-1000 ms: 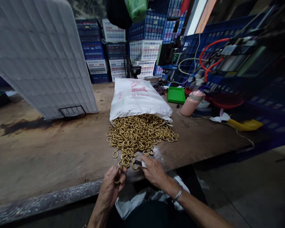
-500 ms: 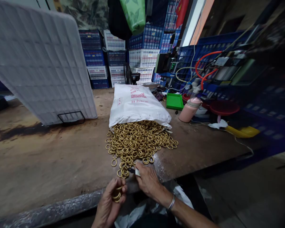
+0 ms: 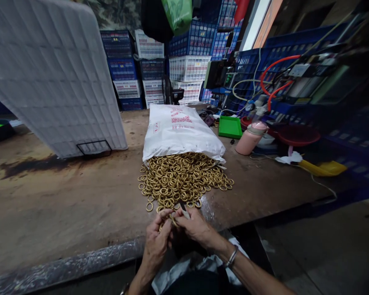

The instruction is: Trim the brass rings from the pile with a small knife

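While my hands meet at the table [image 3: 64, 205] edge, little looks done.
My left hand [image 3: 158, 241] curls shut on a few gold rings [image 3: 167, 221], my right hand [image 3: 196, 227] pinches a small tool [image 3: 184, 213]; the big pile [image 3: 181, 176] by the white bag [image 3: 180, 129] waits, I think.

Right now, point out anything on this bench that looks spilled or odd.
The white sack lies on its side with brass rings spilled from its mouth across the workbench; one stray ring lies apart at the heap's near left. A dark stain marks the wood at left.
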{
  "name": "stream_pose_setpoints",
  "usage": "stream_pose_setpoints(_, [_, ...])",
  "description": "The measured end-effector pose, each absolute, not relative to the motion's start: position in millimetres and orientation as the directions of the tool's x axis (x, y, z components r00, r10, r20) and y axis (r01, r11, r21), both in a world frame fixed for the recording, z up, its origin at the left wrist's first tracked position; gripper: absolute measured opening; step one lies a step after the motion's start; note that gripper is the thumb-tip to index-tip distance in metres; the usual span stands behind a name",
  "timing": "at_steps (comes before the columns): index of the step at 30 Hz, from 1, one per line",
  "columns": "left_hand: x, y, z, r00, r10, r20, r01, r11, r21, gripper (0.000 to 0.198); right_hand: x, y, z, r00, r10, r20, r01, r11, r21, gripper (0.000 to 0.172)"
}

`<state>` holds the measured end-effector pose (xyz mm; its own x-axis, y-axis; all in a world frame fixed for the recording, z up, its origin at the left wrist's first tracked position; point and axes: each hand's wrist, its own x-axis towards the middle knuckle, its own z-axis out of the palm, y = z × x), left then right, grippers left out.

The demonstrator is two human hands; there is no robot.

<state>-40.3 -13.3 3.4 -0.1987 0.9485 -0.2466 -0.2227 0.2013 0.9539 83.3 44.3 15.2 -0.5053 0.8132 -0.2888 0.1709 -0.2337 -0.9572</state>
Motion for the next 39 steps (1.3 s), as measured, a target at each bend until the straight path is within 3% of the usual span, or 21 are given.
stream_pose_setpoints(6, [-41,-15,-5,-0.184,0.974,-0.133,-0.113,0.113,0.987,0.026,85,43,25,-0.568,0.668,-0.481,0.126,-0.507,-0.853,0.008])
stream_pose_setpoints(13, [-39,-15,-1,-0.18,0.984,0.014,0.024,-0.01,1.0,0.018,86,40,30,-0.611,0.615,-0.499,0.143,-0.534,-0.833,0.015])
stream_pose_setpoints(17, [-39,-14,1,-0.236,0.965,0.11,0.221,-0.057,0.974,0.014,89,43,24,-0.53,0.713,-0.46,0.203,-0.42,-0.885,0.012])
stream_pose_setpoints(22, [-40,-13,-3,-0.254,0.948,0.192,0.328,-0.102,0.939,0.01,97,46,22,-0.481,0.843,-0.24,0.29,-0.105,-0.951,0.025])
stream_pose_setpoints(26, [-36,-12,2,-0.249,0.96,0.125,0.249,-0.061,0.967,0.011,97,45,19,-0.502,0.853,-0.145,0.337,0.039,-0.941,0.031])
stream_pose_setpoints(30, [-28,-12,10,-0.199,0.976,-0.091,-0.053,0.082,0.995,0.02,95,46,15,-0.484,0.863,-0.144,0.361,0.047,-0.931,0.029])
stream_pose_setpoints(33, [-26,-14,12,-0.082,0.962,-0.259,-0.268,0.229,0.936,0.027,94,46,15,-0.485,0.865,-0.13,0.355,0.06,-0.933,0.026])
stream_pose_setpoints(39, [-29,-16,9,0.02,0.946,-0.323,-0.384,0.305,0.872,0.03,92,44,19,-0.497,0.858,-0.13,0.335,0.052,-0.941,0.026])
